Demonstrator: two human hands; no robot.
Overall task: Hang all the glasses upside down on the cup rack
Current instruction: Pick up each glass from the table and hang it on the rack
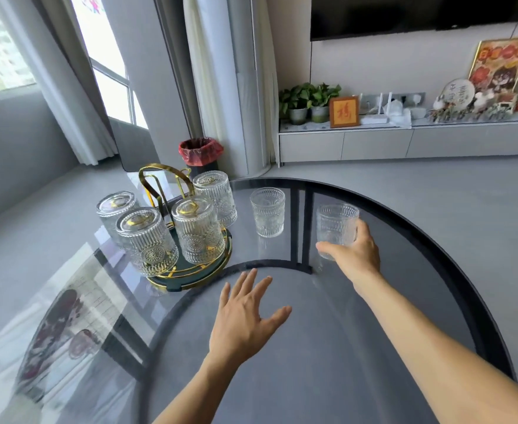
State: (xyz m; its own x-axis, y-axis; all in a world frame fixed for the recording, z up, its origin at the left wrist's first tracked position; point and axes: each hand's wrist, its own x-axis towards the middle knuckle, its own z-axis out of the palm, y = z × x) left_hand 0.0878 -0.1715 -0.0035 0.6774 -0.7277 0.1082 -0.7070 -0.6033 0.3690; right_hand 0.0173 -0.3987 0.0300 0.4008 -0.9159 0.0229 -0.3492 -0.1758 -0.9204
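Observation:
A gold wire cup rack point(159, 185) on a dark green round base point(208, 272) stands at the left of the glass table. Several ribbed clear glasses hang upside down on it, among them a front-left one point(146, 240) and a front-right one point(197, 229). Two glasses stand upright on the table to the right. The nearer-to-rack glass point(267, 211) stands free. My right hand point(354, 250) is wrapped around the far-right glass point(335, 223), which rests on the table. My left hand point(247, 319) hovers over the table in front of the rack, fingers spread, holding nothing.
The round dark glass table point(404, 301) curves away at right and far edge. A bin with a red liner point(201, 151) stands on the floor behind the rack. A white cabinet point(374, 143) with plants and frames lines the far wall.

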